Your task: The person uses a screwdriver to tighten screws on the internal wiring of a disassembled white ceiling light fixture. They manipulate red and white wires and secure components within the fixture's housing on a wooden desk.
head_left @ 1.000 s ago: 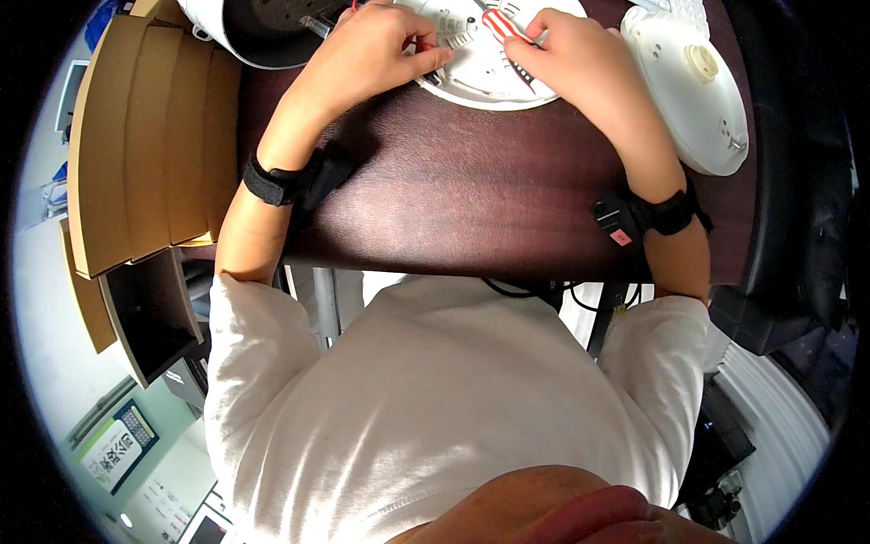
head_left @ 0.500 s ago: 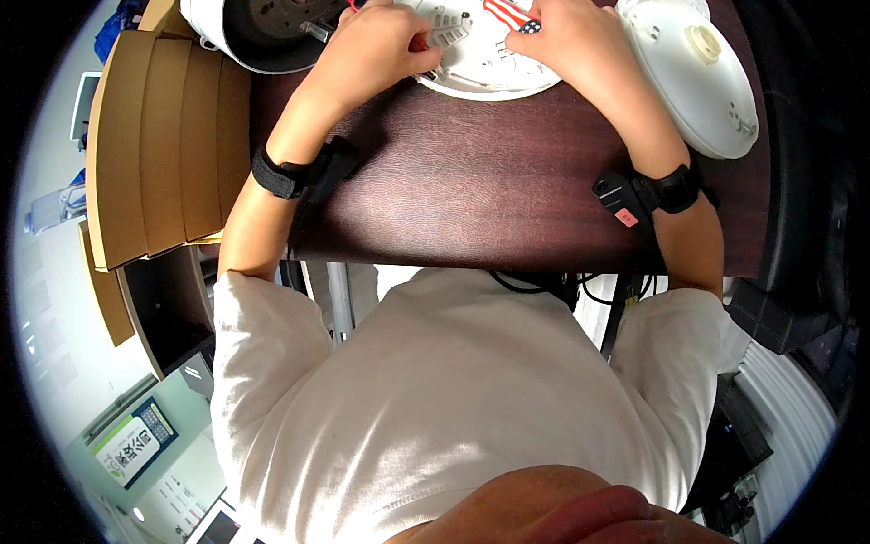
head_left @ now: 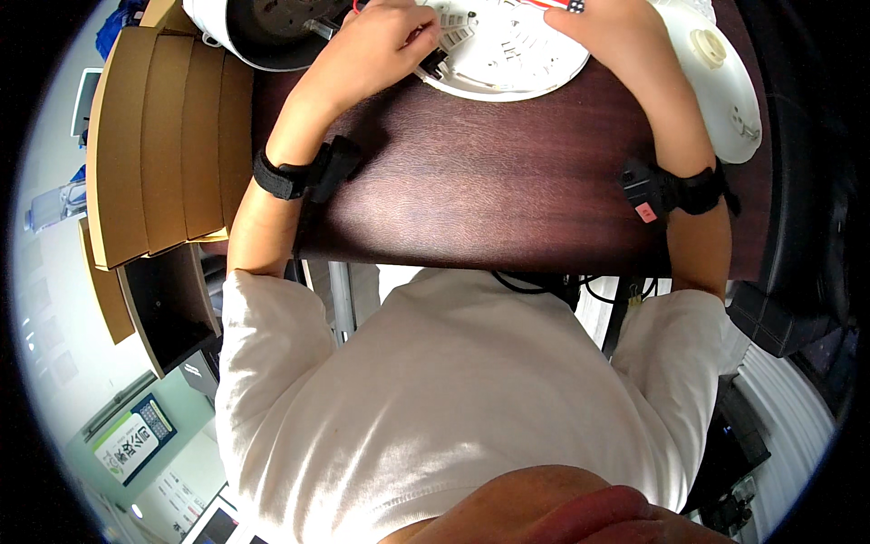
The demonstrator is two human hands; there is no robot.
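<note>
White round plastic panel (head_left: 507,54): top centre of frame, flat on the dark wooden table (head_left: 489,190).
Left hand (head_left: 376,45): upper centre-left, fingers curled onto the panel's left edge, pinching a small dark part.
Right hand (head_left: 616,32): top right of centre, resting on the panel's right edge; finger state cannot be told, cut by the frame.
White domed cover (head_left: 725,82): upper right.
Cardboard boxes (head_left: 163,136): upper left.

Glossy dark wood table (head_left: 507,190)

white short-sleeve tee (head_left: 453,381), 2 black wrist straps (head_left: 276,177) w/ small black units.
</note>
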